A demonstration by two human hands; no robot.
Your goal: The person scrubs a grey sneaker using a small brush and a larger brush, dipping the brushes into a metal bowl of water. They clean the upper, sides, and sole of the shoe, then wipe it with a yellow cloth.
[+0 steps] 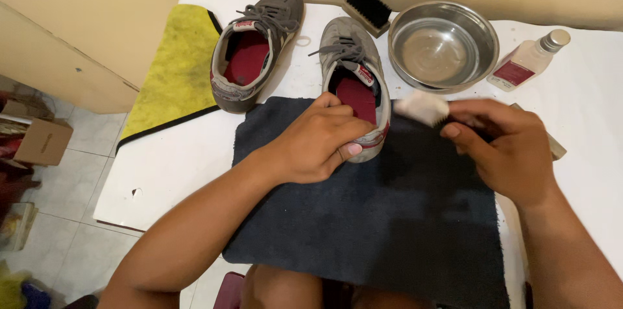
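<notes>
the grey sneaker [355, 79] with a red insole stands heel-first on the upper edge of a dark towel [376, 212] spread over the white desk [162, 166]. the left hand [321, 137] is closed around its heel, fingers curled over the collar. the right hand [506, 147] grips a small brush [423, 107] with pale bristles, held just beside the sneaker's right side; the brush is blurred. a second grey sneaker [256, 49] sits to the left, partly on a yellow cloth [175, 69]. behind are a black-bristled brush [368, 7], a steel bowl [444, 46] and a small clear bottle [529, 59] lying on its side.
</notes>
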